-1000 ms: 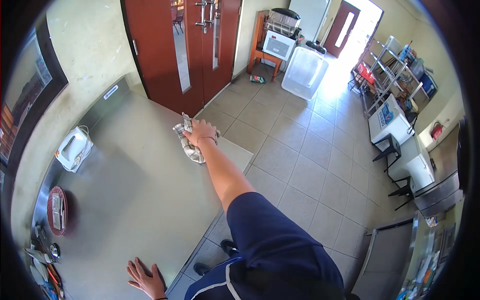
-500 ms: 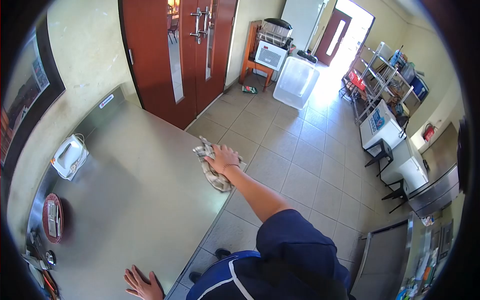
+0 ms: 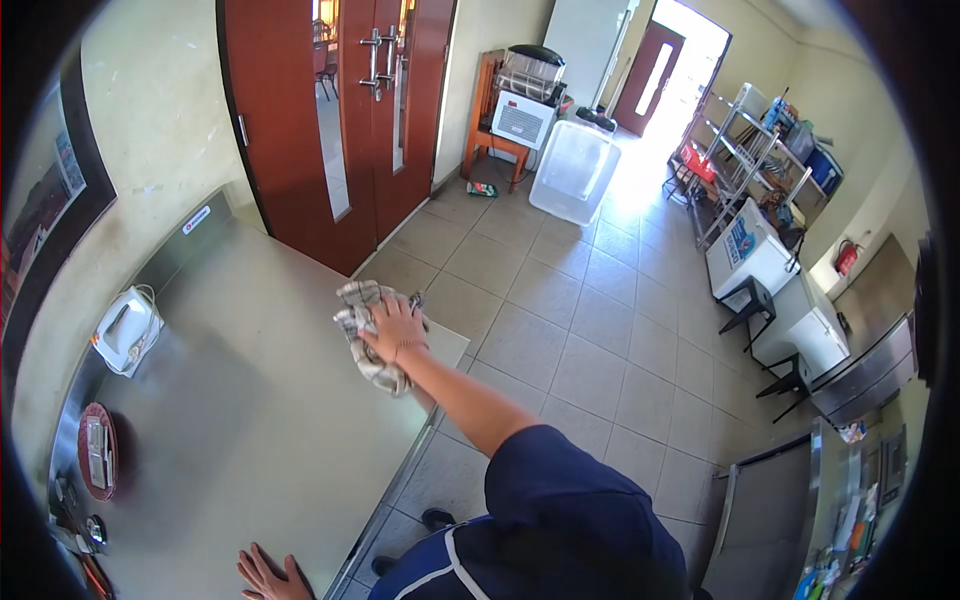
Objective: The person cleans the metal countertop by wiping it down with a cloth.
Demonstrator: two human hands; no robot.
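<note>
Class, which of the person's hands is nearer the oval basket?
Left hand: below and rightward of the basket in the picture. Right hand: on the cloth, farther rightward and higher.

Over here the right hand (image 3: 398, 335) rests on a checked cloth (image 3: 356, 322), which bunches out around its fingers near the corner of the metal table (image 3: 250, 430). Red-brown doors (image 3: 275, 120) stand past those fingertips. The left hand (image 3: 272, 577) lies splayed; ahead and left of its fingers sits an oval basket (image 3: 97, 411), and farther beyond, a white corded appliance (image 3: 120, 340).
</note>
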